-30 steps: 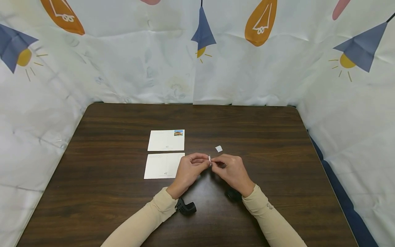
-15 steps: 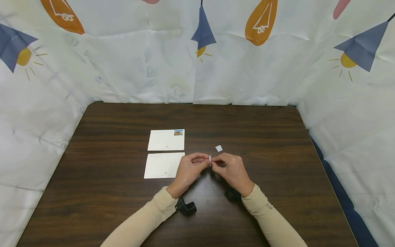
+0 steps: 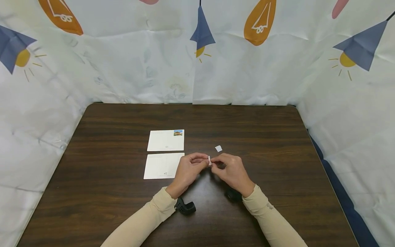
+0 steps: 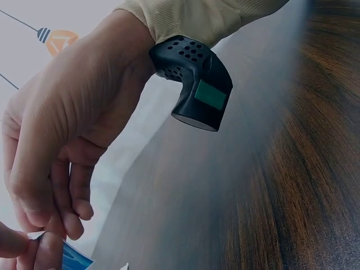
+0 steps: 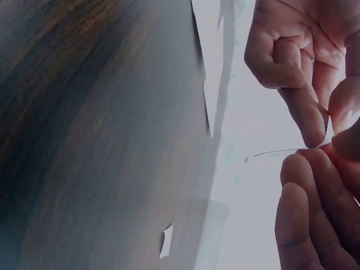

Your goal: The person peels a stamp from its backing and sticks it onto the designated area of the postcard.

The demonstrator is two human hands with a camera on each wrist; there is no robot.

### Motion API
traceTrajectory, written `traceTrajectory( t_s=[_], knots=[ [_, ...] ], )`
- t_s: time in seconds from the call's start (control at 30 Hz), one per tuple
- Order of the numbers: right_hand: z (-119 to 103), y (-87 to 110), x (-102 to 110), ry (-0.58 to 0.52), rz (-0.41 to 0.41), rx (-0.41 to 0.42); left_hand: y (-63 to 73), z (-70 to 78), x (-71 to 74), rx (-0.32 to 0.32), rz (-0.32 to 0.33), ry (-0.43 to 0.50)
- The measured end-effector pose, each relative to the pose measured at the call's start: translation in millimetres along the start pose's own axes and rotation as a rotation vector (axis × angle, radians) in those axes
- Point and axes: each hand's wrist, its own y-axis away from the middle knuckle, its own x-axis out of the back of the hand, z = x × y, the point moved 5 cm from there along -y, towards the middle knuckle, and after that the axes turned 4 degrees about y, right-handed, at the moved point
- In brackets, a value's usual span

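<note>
Both hands meet over the table in the head view. Between their fingertips is a small postage stamp (image 3: pixel 209 160), held nearly edge-on, with a blue printed face in the left wrist view (image 4: pixel 77 259). My left hand (image 3: pixel 189 171) pinches it from the left with thumb and fingers. My right hand (image 3: pixel 231 169) pinches its right side. Fingertips hide much of the stamp. Left of the hands lies a blank white postcard (image 3: pixel 162 166), its right edge partly behind the left hand. Above it is another postcard (image 3: pixel 163 140) with a colourful stamp (image 3: pixel 178 132) in its top right corner.
A small white paper scrap (image 3: pixel 218 148) lies just beyond the right hand. The dark wooden table (image 3: pixel 92 192) reaches back to a white patterned cloth (image 3: pixel 139 68). A black wrist device (image 3: pixel 186 207) hangs under the left wrist, and another (image 3: pixel 232 195) under the right.
The hands stay in nearly the same place, still pinching the stamp, which has turned slightly between the fingertips. The postcards and the paper scrap have not moved.
</note>
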Motion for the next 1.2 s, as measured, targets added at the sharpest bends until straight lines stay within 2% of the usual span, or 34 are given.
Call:
traceTrajectory(
  t_s=[0.27, 0.57, 0.7, 0.87, 1.2],
  knots=[
    [0.1, -0.7, -0.8, 0.006, 0.025, -0.016, -0.3, 0.0, -0.6, 0.006, -0.004, 0.011],
    [-2.2, -0.6, -1.4, 0.064, 0.074, 0.038, -0.7, -0.3, -0.8, -0.006, -0.008, 0.010],
    [-1.0, -0.3, -1.6, 0.056, 0.087, 0.070, -1.0, 0.1, -1.0, -0.012, -0.009, 0.005],
    [-0.3, -0.4, -0.9, 0.033, 0.081, 0.084, -1.3, 0.0, -1.3, -0.010, -0.011, 0.013],
    [-2.6, -0.7, -1.6, 0.095, 0.080, 0.121, -1.4, -1.7, -1.4, 0.008, -0.003, 0.001]
  ],
)
